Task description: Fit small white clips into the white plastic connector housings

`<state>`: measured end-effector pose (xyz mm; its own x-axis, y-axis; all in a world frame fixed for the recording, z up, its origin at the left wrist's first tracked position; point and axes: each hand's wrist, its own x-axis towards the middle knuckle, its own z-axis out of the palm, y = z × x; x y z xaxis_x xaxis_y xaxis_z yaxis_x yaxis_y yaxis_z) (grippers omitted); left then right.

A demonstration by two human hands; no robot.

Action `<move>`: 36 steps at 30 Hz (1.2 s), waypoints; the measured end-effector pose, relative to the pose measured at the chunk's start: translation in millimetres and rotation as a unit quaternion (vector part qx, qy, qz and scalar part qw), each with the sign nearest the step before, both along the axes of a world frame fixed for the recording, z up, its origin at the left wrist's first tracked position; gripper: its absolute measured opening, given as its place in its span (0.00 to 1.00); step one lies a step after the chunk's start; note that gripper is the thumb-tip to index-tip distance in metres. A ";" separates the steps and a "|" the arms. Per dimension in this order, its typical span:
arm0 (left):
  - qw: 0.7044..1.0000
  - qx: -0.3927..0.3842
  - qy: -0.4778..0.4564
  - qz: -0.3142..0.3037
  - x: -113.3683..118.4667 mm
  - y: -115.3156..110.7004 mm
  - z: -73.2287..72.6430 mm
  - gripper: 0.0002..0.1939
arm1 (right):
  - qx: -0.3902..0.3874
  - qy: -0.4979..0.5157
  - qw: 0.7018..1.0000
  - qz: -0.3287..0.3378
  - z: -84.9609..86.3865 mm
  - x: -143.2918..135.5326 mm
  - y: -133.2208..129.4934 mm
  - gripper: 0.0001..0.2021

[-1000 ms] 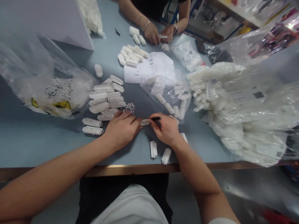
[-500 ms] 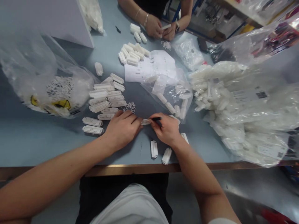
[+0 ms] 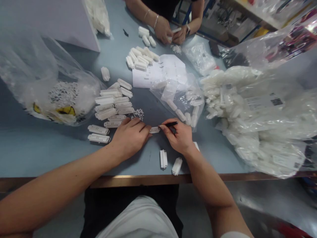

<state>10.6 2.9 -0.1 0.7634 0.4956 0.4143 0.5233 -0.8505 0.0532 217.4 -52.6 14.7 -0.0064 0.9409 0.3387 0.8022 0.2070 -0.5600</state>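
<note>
My left hand point(image 3: 131, 136) is closed, its fingertips gripping the left end of a small white slotted plastic strip point(image 3: 155, 130) low over the table. My right hand point(image 3: 180, 136) pinches a slim black pen-like tool point(image 3: 171, 124), whose tip is at the strip's right end. Whether it is a pen or tweezers I cannot make out. Just beyond my left fingers lies a scatter of tiny white pieces point(image 3: 138, 113). Many similar white strips point(image 3: 106, 114) are piled left of that hand. Nearer the table edge rest two white plastic pieces point(image 3: 163, 159), point(image 3: 177, 166).
A clear bag of tiny parts point(image 3: 63, 93) stands left. Large bags of white parts point(image 3: 260, 102) crowd the right. Ahead are a printed sheet point(image 3: 170, 67), an open clear bag point(image 3: 182, 114) and white blocks point(image 3: 141, 57). Across the table, a co-worker's hands point(image 3: 170, 34) hold a white piece.
My right hand has shifted slightly right, and the black tool's rear end is swung up and right. My left hand stays with the strip. The co-worker's hands have moved slightly.
</note>
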 end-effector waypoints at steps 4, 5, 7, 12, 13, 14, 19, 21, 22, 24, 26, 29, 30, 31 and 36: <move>1.000 0.004 0.001 -0.002 -0.1 0.0 -0.5 0.10 | -0.002 -0.014 1.000 0.013 -1.0 -0.5 -0.1 0.07; 1.000 0.004 0.003 -0.003 0.0 -0.1 -0.3 0.10 | -0.001 -0.015 1.000 0.012 -1.0 -0.6 -0.3 0.07; 1.000 0.005 0.005 -0.001 0.2 -0.2 0.3 0.09 | 0.001 -0.012 1.000 0.006 -0.8 -0.6 -0.8 0.07; 1.000 0.004 0.005 -0.001 -0.1 -0.4 1.6 0.10 | -0.004 -0.012 1.000 -0.007 -0.8 0.3 -0.6 0.07; 1.000 0.003 0.005 -0.002 -0.2 -0.4 1.6 0.10 | -0.006 -0.016 1.000 -0.005 -0.9 0.3 -0.4 0.08; 1.000 0.003 0.005 -0.002 -0.2 -0.3 1.5 0.10 | -0.006 -0.020 1.000 -0.001 -1.1 0.2 -0.3 0.08; 1.000 -0.001 0.000 -0.005 0.4 -0.1 0.6 0.10 | -0.003 -0.043 0.999 0.023 -2.2 -1.4 -0.3 0.06; 1.000 -0.012 -0.003 -0.005 0.4 -0.1 0.4 0.10 | -0.010 -0.047 0.998 0.033 -2.5 -1.5 -0.3 0.06; 1.000 -0.017 -0.004 -0.005 0.4 -0.1 0.5 0.10 | -0.012 -0.044 0.998 0.035 -2.5 -1.4 -0.3 0.05; 1.000 -0.020 -0.001 -0.004 0.3 -0.1 0.8 0.10 | -0.010 -0.030 0.999 0.028 -2.2 -0.6 -0.5 0.05; 1.000 -0.019 0.003 -0.002 0.2 -0.2 1.3 0.10 | -0.012 -0.007 1.000 0.005 -1.4 0.6 -0.8 0.07; 1.000 -0.021 0.005 0.001 0.4 -0.2 1.8 0.10 | -0.026 0.009 0.999 -0.017 -0.4 2.1 -1.8 0.08; 1.000 -0.020 0.005 0.001 0.4 -0.2 1.9 0.10 | -0.028 0.009 0.999 -0.012 -0.3 2.4 -2.1 0.08; 1.000 -0.020 0.006 0.001 0.4 -0.2 1.9 0.10 | -0.028 0.007 1.000 -0.005 -0.3 2.5 -2.3 0.08; 1.000 -0.019 0.012 0.000 -0.3 -0.4 2.0 0.10 | -0.008 -0.010 0.999 0.031 -0.8 2.0 -2.1 0.05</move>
<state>10.3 2.5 2.0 0.7730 0.5104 0.3768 0.5247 -0.8482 0.0725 219.4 -54.7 14.0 -0.0706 0.9435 0.3236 0.7992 0.2477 -0.5477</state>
